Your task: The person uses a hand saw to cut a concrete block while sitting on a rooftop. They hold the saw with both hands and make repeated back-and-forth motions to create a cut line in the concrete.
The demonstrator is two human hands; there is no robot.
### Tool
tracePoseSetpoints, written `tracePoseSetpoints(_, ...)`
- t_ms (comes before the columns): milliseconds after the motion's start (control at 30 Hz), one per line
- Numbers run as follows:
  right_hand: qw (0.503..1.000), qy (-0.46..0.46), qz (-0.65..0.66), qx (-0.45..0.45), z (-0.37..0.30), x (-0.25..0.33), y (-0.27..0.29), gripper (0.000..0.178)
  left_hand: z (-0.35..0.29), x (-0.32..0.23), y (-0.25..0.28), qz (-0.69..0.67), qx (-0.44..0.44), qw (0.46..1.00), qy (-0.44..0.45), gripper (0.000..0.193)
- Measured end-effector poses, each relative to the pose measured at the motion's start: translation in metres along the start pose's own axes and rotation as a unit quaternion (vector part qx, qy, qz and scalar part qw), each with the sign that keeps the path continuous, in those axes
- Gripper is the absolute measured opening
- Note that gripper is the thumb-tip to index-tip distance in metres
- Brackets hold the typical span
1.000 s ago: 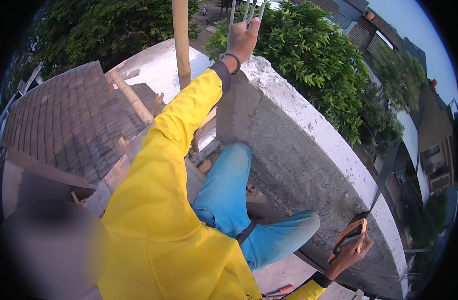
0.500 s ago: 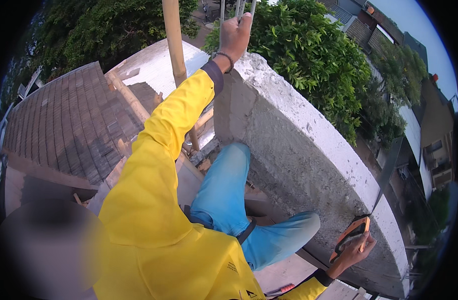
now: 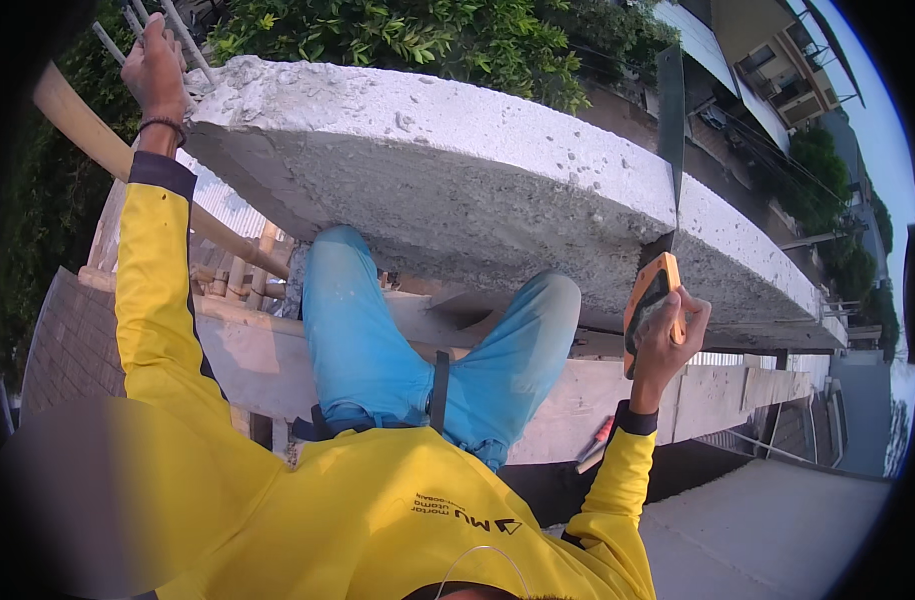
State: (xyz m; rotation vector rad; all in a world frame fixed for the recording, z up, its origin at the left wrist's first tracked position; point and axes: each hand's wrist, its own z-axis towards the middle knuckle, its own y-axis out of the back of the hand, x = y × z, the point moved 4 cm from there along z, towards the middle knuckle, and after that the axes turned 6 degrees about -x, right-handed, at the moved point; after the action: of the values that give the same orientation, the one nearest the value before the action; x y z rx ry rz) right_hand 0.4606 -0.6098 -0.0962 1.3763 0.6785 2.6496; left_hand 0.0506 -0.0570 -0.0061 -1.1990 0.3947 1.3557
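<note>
My right hand (image 3: 673, 335) is closed round the orange and black handle of a handsaw (image 3: 670, 110). Its dark blade crosses the top of a pale, rough wall (image 3: 458, 125), set in a cut there, and its far end sticks out past the wall's outer face. At the wall's left end my left hand (image 3: 156, 75) is wrapped round thin steel rods (image 3: 185, 35) that stand up from it; how many it grips is partly hidden. My blue-trousered knees are bent against the wall's near face.
A thick bamboo pole (image 3: 83, 120) slants by my left arm, with more poles behind it. A red-handled tool (image 3: 600, 440) lies on the ledge (image 3: 578, 400) near my right forearm. Beyond the wall are leafy trees (image 3: 398, 30) and houses well below.
My view has swung to the right, so the wall runs more level across it. My right hand still holds the saw in the wall; the left keeps its grip on the rods.
</note>
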Motion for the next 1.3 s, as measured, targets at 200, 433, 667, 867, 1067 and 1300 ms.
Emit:
tracePoseSetpoints(200, 0.987, -0.131, 0.076, 0.044, -0.049, -0.044, 0.054, 0.020, 0.019, 0.011, 0.007, 0.010, 0.004, 1.000, 0.000, 0.032)
tracePoseSetpoints(433, 0.992, -0.117, -0.049, -0.006, -0.110, 0.042, 0.085, 0.036, 0.026, 0.021, 0.013, 0.045, -0.072, 0.996, -0.026, 0.030)
tracePoseSetpoints(667, 0.992, -0.031, 0.116, 0.045, 0.010, -0.043, -0.007, 0.020, 0.020, 0.013, 0.010, 0.038, -0.008, 0.999, 0.017, 0.031)
tracePoseSetpoints(867, 0.995, -0.100, -0.027, -0.001, -0.157, 0.010, 0.123, 0.029, 0.020, 0.017, 0.010, 0.027, -0.032, 0.999, -0.021, 0.029)
tracePoseSetpoints(1067, 0.994, -0.097, 0.042, 0.000, -0.054, -0.005, 0.024, 0.017, 0.022, 0.022, 0.011, 0.019, -0.037, 0.999, -0.006, 0.031)
tracePoseSetpoints(1300, 0.988, -0.110, 0.091, 0.051, -0.038, -0.046, 0.038, 0.020, 0.022, 0.016, 0.012, 0.026, 0.013, 1.000, -0.009, 0.033)
